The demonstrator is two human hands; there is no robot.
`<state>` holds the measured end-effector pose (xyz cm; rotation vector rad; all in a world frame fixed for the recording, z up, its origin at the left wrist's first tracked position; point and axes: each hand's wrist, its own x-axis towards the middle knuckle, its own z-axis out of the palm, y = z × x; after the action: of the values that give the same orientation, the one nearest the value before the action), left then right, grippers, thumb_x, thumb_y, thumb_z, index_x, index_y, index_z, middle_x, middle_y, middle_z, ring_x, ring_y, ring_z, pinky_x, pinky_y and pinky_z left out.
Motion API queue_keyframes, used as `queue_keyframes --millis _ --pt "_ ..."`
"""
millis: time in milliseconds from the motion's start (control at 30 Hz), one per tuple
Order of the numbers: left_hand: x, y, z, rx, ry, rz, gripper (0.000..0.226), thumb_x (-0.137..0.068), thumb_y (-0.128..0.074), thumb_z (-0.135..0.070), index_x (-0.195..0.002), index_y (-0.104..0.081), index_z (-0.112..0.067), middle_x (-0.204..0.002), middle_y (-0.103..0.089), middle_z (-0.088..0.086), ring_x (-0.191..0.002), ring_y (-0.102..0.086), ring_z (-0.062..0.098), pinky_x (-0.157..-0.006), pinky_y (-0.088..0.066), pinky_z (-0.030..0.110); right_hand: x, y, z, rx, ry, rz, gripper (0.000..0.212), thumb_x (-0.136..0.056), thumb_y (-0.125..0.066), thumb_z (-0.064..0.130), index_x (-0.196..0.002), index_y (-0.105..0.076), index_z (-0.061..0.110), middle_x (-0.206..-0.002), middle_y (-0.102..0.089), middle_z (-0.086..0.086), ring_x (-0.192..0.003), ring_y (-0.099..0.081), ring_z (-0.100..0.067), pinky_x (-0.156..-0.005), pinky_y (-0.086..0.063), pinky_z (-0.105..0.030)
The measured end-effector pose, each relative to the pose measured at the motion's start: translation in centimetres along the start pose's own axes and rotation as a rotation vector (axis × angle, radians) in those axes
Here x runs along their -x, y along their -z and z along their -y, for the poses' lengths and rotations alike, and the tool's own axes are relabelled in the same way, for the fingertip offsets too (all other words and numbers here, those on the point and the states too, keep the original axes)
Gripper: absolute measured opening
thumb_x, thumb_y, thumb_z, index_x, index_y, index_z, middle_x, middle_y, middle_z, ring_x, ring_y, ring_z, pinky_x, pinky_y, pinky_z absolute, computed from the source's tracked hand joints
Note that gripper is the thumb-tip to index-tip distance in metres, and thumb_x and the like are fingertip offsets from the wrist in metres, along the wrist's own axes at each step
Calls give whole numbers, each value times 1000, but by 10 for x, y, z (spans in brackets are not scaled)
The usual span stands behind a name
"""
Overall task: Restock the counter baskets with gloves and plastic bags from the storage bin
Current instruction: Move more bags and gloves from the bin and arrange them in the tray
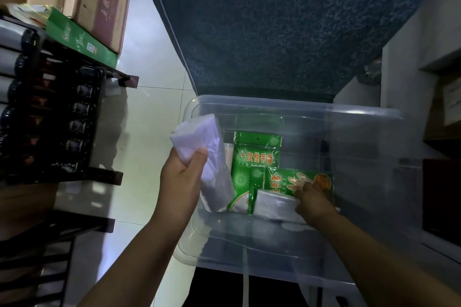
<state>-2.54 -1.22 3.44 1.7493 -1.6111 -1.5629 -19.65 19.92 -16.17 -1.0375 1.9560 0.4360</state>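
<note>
A clear plastic storage bin [287, 107] stands on the floor below me. My left hand [182, 174] grips a white bundle of plastic bags [199, 139] above the bin's left rim. Inside the bin lie green packs of disposable gloves [257, 157], one upright and another [296, 179] lying sideways. My right hand [314, 199] reaches into the bin, its fingers on a second clear bundle of plastic bags [272, 203] beside the sideways glove pack. Whether it holds that bundle is hard to tell.
A dark blue patterned mat [287, 27] lies beyond the bin. On the left a dark rack [74, 112] carries several bottles, with cardboard boxes [99, 2] and a green box [79, 37] stacked above it. White cabinet fronts [409, 77] rise on the right. Pale floor tiles [149, 107] run between.
</note>
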Motion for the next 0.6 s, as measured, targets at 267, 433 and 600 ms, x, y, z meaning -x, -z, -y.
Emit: queue_keyframes --millis 267,433,600 --pt "10 9 -16 8 -32 68 25 -95 -48 -21 -115 -57 -10 -104 -67 7 -95 -63 17 -69 -47 18 44 38 16 -328 3 -191 7 -83 -56 27 -81 -59 21 -86 -63 -6 -83 -61 -29 -61 -37 -27" --pt "20 24 -48 56 -67 113 25 -96 -44 -22 -112 -56 -6 -91 -63 1 -81 -59 5 -56 -43 3 106 107 37 -848 1 -497 17 -80 -68 14 -69 -57 9 -64 -57 -8 -63 -52 -21 -56 -33 -32" --pt "38 34 -96 171 -56 164 24 -97 -44 -23 -118 -53 -18 -95 -59 -10 -88 -56 3 -73 -42 17 195 191 70 -1273 115 -586 10 -84 -65 12 -78 -61 5 -71 -63 -9 -63 -57 -15 -53 -46 -21"
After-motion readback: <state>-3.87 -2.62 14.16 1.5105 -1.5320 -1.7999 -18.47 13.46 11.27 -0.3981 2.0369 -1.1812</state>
